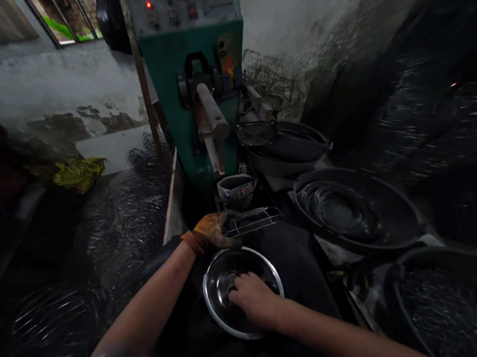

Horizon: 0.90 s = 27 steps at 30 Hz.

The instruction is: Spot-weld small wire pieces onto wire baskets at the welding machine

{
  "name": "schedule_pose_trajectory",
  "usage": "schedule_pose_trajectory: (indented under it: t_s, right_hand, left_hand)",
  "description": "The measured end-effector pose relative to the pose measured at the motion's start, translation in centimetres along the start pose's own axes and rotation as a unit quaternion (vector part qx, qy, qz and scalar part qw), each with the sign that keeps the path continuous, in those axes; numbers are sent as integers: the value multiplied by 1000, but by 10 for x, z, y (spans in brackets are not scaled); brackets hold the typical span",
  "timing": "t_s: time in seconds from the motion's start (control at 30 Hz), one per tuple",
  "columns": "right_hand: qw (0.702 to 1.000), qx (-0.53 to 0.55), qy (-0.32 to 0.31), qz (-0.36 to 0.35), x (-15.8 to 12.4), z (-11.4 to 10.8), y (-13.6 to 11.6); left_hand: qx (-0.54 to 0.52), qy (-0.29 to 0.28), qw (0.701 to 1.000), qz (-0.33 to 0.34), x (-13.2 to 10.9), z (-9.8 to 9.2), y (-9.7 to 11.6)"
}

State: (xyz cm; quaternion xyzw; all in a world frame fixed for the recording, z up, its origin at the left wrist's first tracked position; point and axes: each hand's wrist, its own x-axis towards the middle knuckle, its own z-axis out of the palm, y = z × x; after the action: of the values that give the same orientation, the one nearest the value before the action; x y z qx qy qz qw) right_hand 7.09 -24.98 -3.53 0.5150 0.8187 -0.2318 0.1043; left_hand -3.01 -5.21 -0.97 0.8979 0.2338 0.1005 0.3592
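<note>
My left hand, in a worn orange glove with dark fingers, is curled around the left end of a thin metal wire frame, just beyond the bowl. A shiny metal bowl rests on the dark cloth over my lap. Bare and reaching into this bowl, my right hand has its fingers bent down together toward the bottom. Its fingertips are hidden, and whatever they pinch is too dark to make out.
A green machine with a protruding metal arm stands ahead, its red light lit. On the right are a basin of wire rings and a tub of small metal pieces. Tangled wire frames are heaped at left.
</note>
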Motion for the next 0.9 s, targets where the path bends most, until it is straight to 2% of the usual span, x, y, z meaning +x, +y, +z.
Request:
schedule_pose_trajectory:
  t_s: [0.1, 0.23, 0.3, 0.47, 0.57, 0.63, 0.7, 0.8, 0.9]
  right_hand:
    - [1000, 6, -14, -5, -5, -6, 2]
    - [999, 26, 9, 30, -11, -9, 3]
    - [999, 34, 5, 37, -11, -9, 5]
    - [997, 66, -39, 33, -12, -14, 14]
    - [985, 162, 0, 59, -16, -16, 22]
    - [961, 270, 36, 53, -17, -16, 28]
    - [919, 387, 62, 25, -17, -16, 32]
    - [827, 556, 75, 7, -18, -20, 32]
    - [747, 660, 79, 17, -22, -22, 26]
  left_hand:
    - [53, 7, 999, -6, 6, 7, -1]
    - [139, 90, 986, 30, 7, 4, -3]
    - [143, 128, 981, 29, 3, -3, -5]
    - [107, 180, 978, 2, -12, -19, -7]
    - [112, 205, 972, -5, -20, -21, -6]
    - [121, 212, 970, -1, -25, -19, -5]
    - [131, 216, 967, 21, -28, -18, -6]
    - [153, 225, 960, 59, -31, -17, -11]
    - [169, 241, 953, 75, -33, -15, -20]
